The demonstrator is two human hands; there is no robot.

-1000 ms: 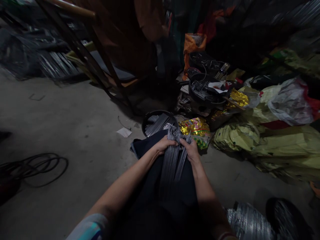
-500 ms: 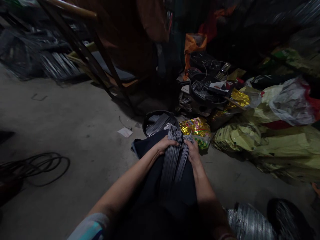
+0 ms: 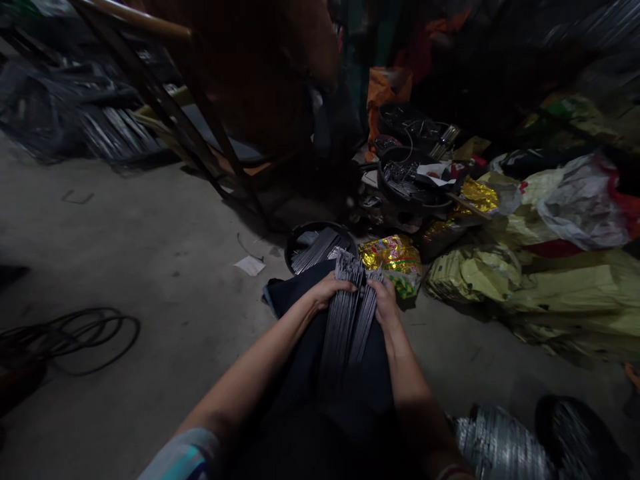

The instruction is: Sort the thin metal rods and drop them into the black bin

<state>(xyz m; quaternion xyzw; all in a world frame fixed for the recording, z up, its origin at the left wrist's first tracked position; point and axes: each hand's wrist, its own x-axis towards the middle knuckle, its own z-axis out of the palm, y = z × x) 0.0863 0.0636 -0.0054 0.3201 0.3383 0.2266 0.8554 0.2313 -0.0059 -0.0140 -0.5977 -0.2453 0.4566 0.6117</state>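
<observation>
Thin grey metal rods lie in two bundles over dark cloth [image 3: 293,287] on my lap. My left hand [image 3: 330,290] is closed round the upper part of the thicker bundle [image 3: 341,327], its thumb across the front. The thinner bundle [image 3: 363,323] is gripped near its top by my right hand [image 3: 384,300]. At their upper ends the bundles sit close together; a dark gap parts them lower down. Just beyond my hands, a round black basin [image 3: 287,250] holds more grey rods.
A gold packet [image 3: 395,257] lies right of the basin. Yellowish sacks [image 3: 560,293] fill the right side. A black pan [image 3: 385,183] holds metal pieces. Cable coils [image 3: 115,340] lie at left, a metal-framed chair [image 3: 210,127] stands ahead, and wrapped metal bundles [image 3: 500,443] rest at lower right.
</observation>
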